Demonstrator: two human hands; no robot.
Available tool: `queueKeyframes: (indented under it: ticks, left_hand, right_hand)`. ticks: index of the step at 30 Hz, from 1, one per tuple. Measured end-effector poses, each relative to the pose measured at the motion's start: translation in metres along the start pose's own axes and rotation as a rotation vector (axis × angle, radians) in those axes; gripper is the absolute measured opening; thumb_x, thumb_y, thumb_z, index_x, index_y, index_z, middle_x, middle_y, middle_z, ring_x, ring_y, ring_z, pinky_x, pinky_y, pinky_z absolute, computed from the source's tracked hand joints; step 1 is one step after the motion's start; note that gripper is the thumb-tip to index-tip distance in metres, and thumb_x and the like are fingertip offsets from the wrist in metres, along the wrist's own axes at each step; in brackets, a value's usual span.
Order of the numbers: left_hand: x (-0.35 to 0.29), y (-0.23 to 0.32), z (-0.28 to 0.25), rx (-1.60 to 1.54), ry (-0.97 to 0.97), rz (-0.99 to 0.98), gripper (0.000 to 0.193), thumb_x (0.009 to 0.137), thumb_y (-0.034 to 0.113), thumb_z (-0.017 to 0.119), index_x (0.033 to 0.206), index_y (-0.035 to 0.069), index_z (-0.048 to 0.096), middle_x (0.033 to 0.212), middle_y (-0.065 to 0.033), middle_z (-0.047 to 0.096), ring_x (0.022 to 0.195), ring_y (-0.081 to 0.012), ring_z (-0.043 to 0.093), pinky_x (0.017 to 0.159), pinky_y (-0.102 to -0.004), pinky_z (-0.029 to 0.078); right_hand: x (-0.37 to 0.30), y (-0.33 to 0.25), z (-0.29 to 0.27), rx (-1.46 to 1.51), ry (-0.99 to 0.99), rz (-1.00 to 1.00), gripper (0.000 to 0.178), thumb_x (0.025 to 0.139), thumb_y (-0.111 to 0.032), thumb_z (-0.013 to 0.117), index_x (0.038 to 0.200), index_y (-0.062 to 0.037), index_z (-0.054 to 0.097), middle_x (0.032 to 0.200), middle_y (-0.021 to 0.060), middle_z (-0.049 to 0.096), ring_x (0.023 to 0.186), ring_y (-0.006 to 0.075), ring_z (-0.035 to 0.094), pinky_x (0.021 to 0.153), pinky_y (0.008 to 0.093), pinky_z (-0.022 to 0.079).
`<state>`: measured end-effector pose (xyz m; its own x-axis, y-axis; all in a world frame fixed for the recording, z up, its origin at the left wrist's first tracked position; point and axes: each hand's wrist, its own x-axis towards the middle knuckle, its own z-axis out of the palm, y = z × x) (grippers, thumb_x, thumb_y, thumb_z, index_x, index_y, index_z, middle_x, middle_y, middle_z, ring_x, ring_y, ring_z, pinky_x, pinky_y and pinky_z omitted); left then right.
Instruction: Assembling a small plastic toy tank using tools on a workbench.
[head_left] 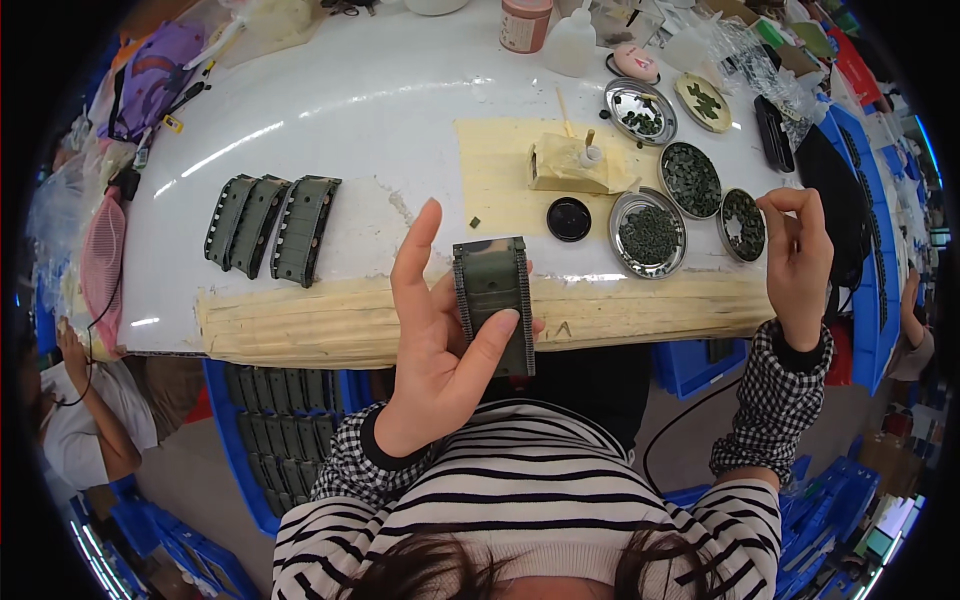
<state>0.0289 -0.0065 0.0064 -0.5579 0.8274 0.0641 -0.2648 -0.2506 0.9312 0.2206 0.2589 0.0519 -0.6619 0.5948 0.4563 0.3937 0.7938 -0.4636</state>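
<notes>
A dark green, slightly curved plastic part (492,278) with brownish patches and ridged long edges is in my left hand (425,365). My thumb lies across its face, the index finger points up away from it, and the other fingers are behind it. At the rim of a small round tin (724,236) of tiny green pieces is my right hand (803,265), its thumb and fingertips pinched together. Whatever may be between those fingertips is too small to make out. Three similar green parts (303,232) lie side by side on the table at the left.
Another tin (700,216) and steel dishes (616,250) hold more green bits. Nearby are a black round lid (569,219), a tape-covered block (560,178) and a white bottle (571,45). Below the tape-covered table edge (300,325), a blue crate (222,400) holds several green parts.
</notes>
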Motion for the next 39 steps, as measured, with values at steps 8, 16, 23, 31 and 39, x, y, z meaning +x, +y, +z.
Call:
queueKeyframes:
  ticks: [8,16,23,31,39]
  left_hand:
    - [0.004,0.003,0.000,-0.130,-0.104,-0.185,0.022,0.102,0.012,0.043,0.118,0.000,0.051,0.112,-0.0097,0.057,0.095,-0.0134,0.062,0.083,-0.0266,0.052]
    - [0.007,-0.004,-0.004,-0.186,-0.079,-0.160,0.032,0.105,0.023,0.037,0.119,-0.003,0.049,0.124,-0.0148,0.058,0.114,-0.0182,0.055,0.099,-0.0324,0.043]
    - [0.005,-0.005,-0.007,-0.293,-0.040,-0.147,0.025,0.103,0.020,0.046,0.111,0.001,0.059,0.105,-0.0023,0.060,0.097,-0.0073,0.053,0.088,-0.0229,0.042]
    - [0.008,-0.004,-0.007,-0.200,0.092,-0.057,0.016,0.099,0.017,0.055,0.104,0.002,0.060,0.106,-0.0040,0.061,0.097,-0.0087,0.055,0.088,-0.0246,0.045]
    - [0.007,0.004,-0.003,-0.043,0.056,-0.010,0.036,0.098,0.007,0.051,0.133,0.002,0.042,0.109,-0.0084,0.061,0.094,-0.0113,0.057,0.086,-0.0248,0.046]
  right_hand:
    - [-0.011,-0.112,0.057,0.404,-0.140,-0.359,0.029,0.072,0.008,0.069,0.099,-0.0015,0.070,0.086,0.0106,0.070,0.075,0.0217,0.069,0.061,0.0260,0.051]
    - [-0.016,-0.130,0.096,0.461,-0.050,-0.487,0.033,0.069,-0.003,0.068,0.102,-0.0028,0.068,0.083,0.0032,0.070,0.055,0.0135,0.058,0.052,0.0245,0.041]
    - [-0.015,-0.129,0.110,0.483,-0.040,-0.449,0.028,0.069,-0.002,0.071,0.096,-0.0039,0.065,0.089,0.0055,0.068,0.059,0.0149,0.060,0.052,0.0253,0.043]
    - [-0.011,-0.128,0.105,0.299,0.010,-0.600,0.028,0.067,-0.006,0.070,0.094,-0.0023,0.065,0.089,0.0068,0.064,0.062,0.0156,0.059,0.050,0.0259,0.042]
    - [-0.009,-0.128,0.094,0.236,-0.020,-0.595,0.027,0.066,-0.004,0.071,0.092,-0.0015,0.065,0.083,0.0069,0.062,0.060,0.0175,0.059,0.051,0.0278,0.045]
